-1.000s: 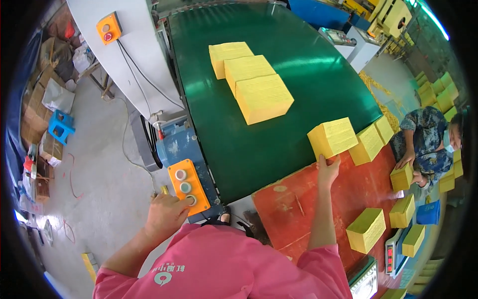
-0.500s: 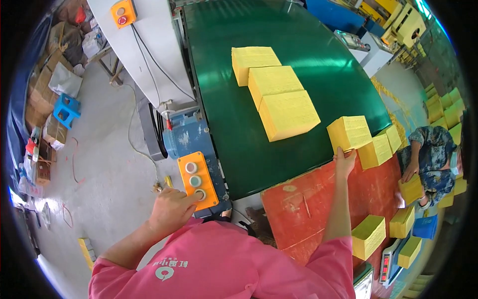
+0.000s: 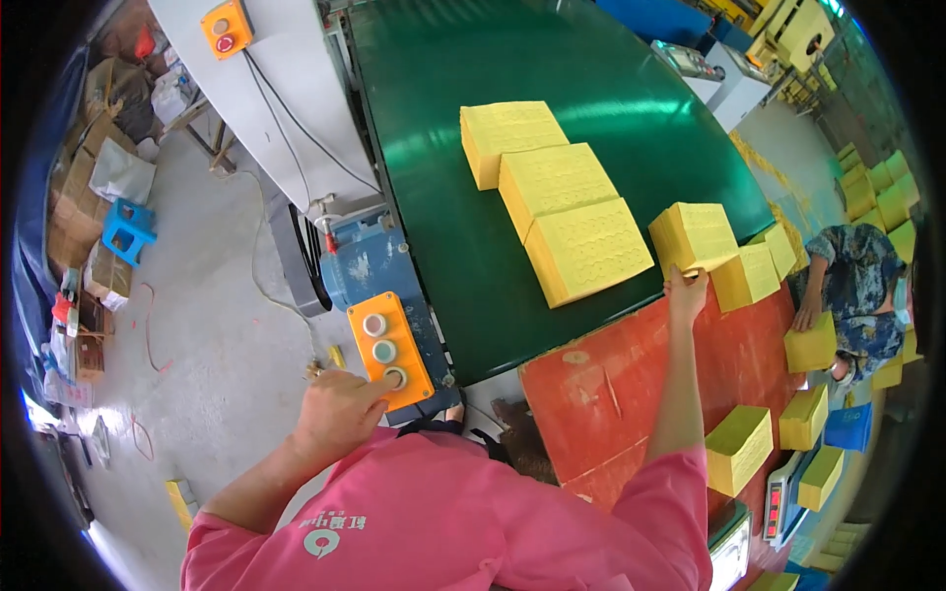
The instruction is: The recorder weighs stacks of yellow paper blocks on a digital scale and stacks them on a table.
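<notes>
Left hand (image 3: 337,409) angled to button (image 3: 398,372), right hand (image 3: 686,295) outstretched

Green belt (image 3: 424,197), red table (image 3: 586,409); yellow blocks (image 3: 591,254) on both

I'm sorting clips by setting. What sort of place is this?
Probably a factory workshop: there's a wide green conveyor-like bed with yellow blocks on it, an orange push-button box beside it, and a co-worker handling another block.
</notes>
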Demonstrator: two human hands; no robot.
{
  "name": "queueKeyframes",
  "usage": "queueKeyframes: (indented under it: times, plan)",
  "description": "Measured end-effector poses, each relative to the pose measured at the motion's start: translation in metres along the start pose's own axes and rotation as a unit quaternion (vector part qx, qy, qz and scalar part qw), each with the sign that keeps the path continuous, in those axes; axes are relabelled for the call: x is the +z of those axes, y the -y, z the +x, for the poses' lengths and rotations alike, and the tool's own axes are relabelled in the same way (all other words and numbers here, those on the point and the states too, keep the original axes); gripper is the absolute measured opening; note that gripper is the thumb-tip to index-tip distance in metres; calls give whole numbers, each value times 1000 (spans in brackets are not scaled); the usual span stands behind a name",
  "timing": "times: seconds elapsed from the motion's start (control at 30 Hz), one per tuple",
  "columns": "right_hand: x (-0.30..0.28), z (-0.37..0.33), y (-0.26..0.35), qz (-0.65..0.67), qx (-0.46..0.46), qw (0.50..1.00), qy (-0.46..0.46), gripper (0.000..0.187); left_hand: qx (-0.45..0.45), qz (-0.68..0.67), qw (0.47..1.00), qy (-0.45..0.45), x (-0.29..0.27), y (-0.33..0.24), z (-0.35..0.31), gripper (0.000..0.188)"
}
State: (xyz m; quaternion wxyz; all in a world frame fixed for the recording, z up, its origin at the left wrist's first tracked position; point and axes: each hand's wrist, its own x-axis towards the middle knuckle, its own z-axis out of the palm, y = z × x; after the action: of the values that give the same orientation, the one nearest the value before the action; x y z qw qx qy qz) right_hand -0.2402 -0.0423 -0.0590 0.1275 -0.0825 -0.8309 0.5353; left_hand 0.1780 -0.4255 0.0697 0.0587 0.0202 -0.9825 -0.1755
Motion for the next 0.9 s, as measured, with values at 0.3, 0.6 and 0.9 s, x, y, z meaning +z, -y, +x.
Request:
queueKeyframes:
  times: [0.3, 0.6, 0.9]
  plan:
    - [-21, -33, 0, 84, 80, 993, -34, 64, 12, -17, 999, 28, -7, 11, 7, 23]
    - [-46, -97, 33, 296, 99, 946, 84, 65, 7, -12, 997, 79, -20, 11, 21, 22]
    - [-47, -106, 17, 294, 86, 931, 200, 66, -20, -190, 967, 169, -45, -21, 107, 37]
